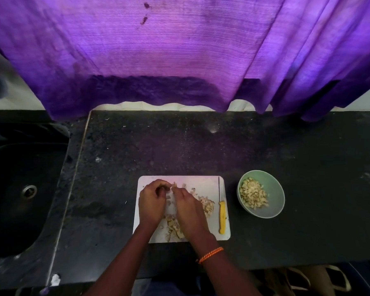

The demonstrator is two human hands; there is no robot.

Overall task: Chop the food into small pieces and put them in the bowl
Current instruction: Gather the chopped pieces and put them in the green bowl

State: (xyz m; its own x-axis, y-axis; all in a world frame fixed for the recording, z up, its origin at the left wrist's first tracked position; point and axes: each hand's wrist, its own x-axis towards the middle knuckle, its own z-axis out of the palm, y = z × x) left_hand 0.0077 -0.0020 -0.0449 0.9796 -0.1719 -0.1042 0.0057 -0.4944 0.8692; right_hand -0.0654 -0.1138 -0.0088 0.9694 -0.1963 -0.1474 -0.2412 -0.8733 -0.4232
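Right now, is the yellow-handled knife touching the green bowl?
Apart. The head view shows the knife lying along the right edge of the white cutting board, and a strip of bare black counter separates it from the green bowl.

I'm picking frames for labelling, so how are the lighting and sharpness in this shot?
Head view: purple light tints the curtain and the cutting board's far edge; the sink sits in deep shadow; wide-angle bending curves the counter edges; the hands and the chopped pieces look slightly soft.

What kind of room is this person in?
Most likely a kitchen. There is a dark counter with a sink set in it, and a cutting board with a knife and chopped food beside a bowl.
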